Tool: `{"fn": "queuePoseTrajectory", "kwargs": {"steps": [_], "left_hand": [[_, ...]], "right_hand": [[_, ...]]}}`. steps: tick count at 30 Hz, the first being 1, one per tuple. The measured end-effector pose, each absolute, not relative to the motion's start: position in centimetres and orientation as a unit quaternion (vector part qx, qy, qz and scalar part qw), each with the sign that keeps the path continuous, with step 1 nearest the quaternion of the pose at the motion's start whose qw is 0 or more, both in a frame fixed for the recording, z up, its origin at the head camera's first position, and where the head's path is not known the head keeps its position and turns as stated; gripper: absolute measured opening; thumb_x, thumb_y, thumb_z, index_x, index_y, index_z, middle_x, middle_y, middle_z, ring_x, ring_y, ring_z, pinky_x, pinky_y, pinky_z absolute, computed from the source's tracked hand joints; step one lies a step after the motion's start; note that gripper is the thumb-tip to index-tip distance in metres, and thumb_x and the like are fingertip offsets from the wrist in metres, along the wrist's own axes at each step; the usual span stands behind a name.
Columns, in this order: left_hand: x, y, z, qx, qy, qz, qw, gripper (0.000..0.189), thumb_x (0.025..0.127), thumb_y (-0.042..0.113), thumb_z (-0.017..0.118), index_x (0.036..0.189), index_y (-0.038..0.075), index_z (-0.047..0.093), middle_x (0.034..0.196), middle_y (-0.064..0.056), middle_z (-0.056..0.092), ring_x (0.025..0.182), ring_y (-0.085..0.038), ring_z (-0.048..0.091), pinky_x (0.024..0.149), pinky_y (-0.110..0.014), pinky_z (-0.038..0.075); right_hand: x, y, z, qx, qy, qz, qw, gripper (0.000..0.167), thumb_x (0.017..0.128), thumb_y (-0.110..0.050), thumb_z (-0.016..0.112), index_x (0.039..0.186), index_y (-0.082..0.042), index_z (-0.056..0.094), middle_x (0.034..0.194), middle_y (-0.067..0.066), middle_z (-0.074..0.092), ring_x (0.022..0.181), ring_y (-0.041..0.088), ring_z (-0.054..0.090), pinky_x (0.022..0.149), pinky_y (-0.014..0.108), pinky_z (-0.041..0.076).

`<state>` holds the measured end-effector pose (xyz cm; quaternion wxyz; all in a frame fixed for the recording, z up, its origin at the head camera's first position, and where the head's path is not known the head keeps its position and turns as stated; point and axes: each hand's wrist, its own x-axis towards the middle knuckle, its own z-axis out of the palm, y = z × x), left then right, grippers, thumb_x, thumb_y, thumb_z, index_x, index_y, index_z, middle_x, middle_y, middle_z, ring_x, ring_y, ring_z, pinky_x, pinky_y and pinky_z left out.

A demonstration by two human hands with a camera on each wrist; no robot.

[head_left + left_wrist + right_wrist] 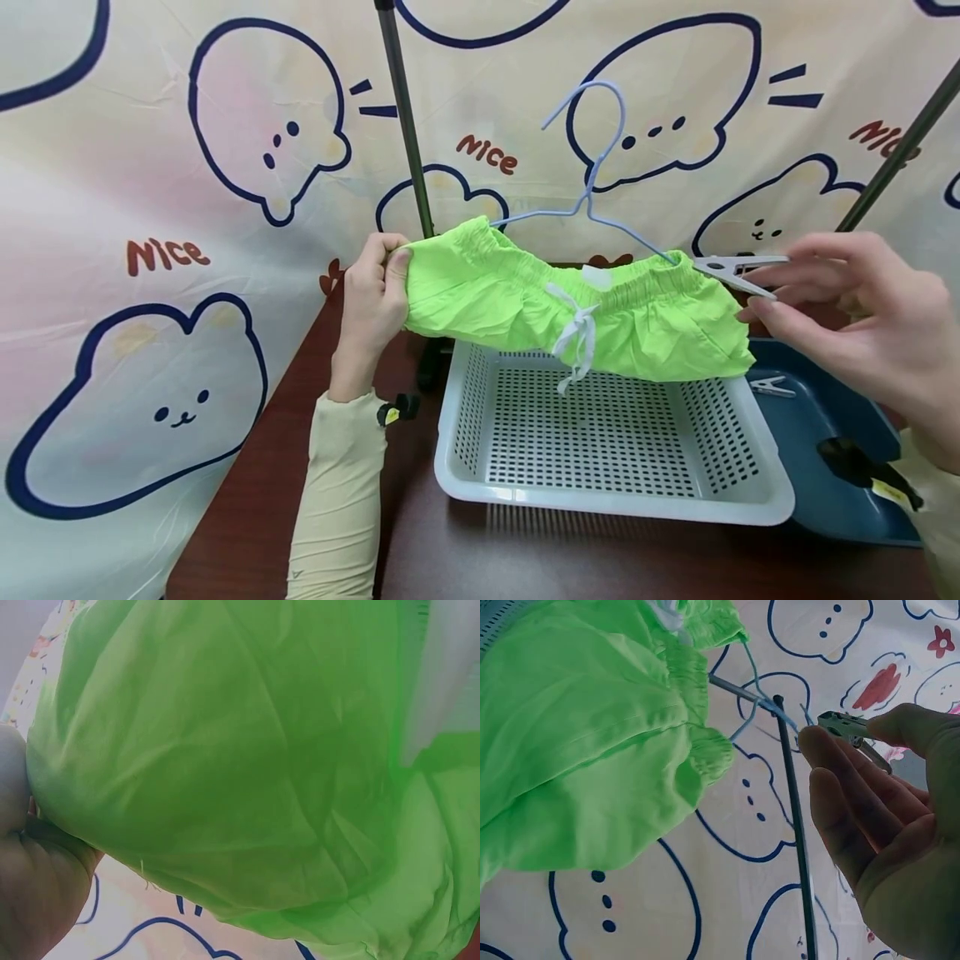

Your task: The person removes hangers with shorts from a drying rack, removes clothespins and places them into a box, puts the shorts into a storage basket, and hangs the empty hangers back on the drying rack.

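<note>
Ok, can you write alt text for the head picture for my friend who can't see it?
A person's left hand grips bright green shorts on a blue hanger, while the right hand pinches a white clothespin by the waistband. Below are a white basket and a dark blue tub.

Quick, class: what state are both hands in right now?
Left hand: closed, gripping the neon-green drawstring shorts.
Right hand: closed, pinching a white clothespin.
</note>
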<state>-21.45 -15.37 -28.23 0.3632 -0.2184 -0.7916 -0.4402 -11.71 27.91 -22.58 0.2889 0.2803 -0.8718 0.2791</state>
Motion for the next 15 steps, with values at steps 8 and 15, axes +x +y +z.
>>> {"fn": "queuePoseTrajectory", "kwargs": {"steps": [8,15], "left_hand": [[-21.5,-15.4,-28.4,-0.206,-0.792,-0.446,0.363,0.02,0.102,0.011,0.051,0.101,-0.007,0.057,0.085,-0.02,0.058,0.067,-0.019,0.046,0.063,-0.022,0.037],[-21.5,-15.3,-28.3,-0.204,-0.793,-0.447,0.361,0.02,0.102,0.012,0.05,0.1,-0.006,0.058,0.083,-0.019,0.058,0.066,-0.018,0.046,0.062,-0.022,0.036]], "right_hand": [[-12.1,28.4,-24.0,0.3,-0.865,0.283,0.285,0.048,0.086,0.001,0.071,0.13,0.005,0.052,0.112,-0.04,0.056,0.087,-0.023,0.058,0.072,0.001,0.044],[-12.2,29.1,-25.0,0.27,-0.877,0.279,0.283,0.052,0.081,0.007,0.074,0.128,0.004,0.053,0.108,-0.045,0.053,0.086,-0.026,0.055,0.068,0.001,0.043]]}}
